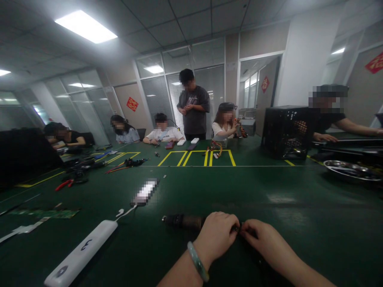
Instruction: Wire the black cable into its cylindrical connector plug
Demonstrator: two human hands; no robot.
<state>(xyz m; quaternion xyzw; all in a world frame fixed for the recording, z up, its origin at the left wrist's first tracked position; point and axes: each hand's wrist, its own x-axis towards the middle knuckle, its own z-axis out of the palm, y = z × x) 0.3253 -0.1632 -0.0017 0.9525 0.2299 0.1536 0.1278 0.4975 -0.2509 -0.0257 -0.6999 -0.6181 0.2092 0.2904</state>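
A dark electric screwdriver (pixel 182 221) lies across the green table with its silver tip pointing left. My left hand (pixel 217 231), with a green bangle on the wrist, is closed over the tool's right part. Against it, my right hand (pixel 263 239) has thumb and fingers pinched together at the tool's right end. What sits between those fingertips is small, dark and mostly hidden.
A white power strip (pixel 82 255) lies at front left, its cable leading to a phone (pixel 145 191). Behind are red-handled pliers (pixel 64 184) and wires. A black computer case (pixel 285 131) and metal tray (pixel 353 170) are at right. Several people sit or stand around the table.
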